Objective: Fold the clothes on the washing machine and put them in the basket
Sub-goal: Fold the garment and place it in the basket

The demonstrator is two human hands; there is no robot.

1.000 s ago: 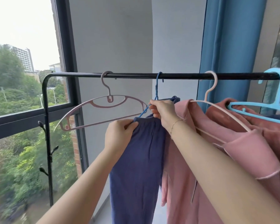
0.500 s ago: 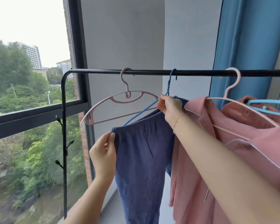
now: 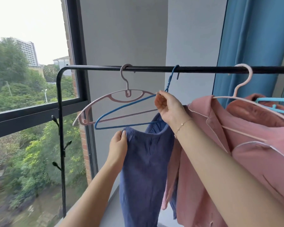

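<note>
barely started: trousers coming off the rail, nothing folded yet.

my left hand (image 3: 118, 145) pinches the waistband of the navy trousers (image 3: 146, 169), which hang long axis vertical, waist up, legs pointing down, just left of the pink shirt (image 3: 203, 145). my right hand (image 3: 168, 108) grips the blue hanger (image 3: 126, 112), hooked on the black rail (image 3: 154, 69) beside a bare pink hanger (image 3: 115, 99). i judge everything remains: freeing them, folding, basketing. i see no washing machine or basket.
</note>
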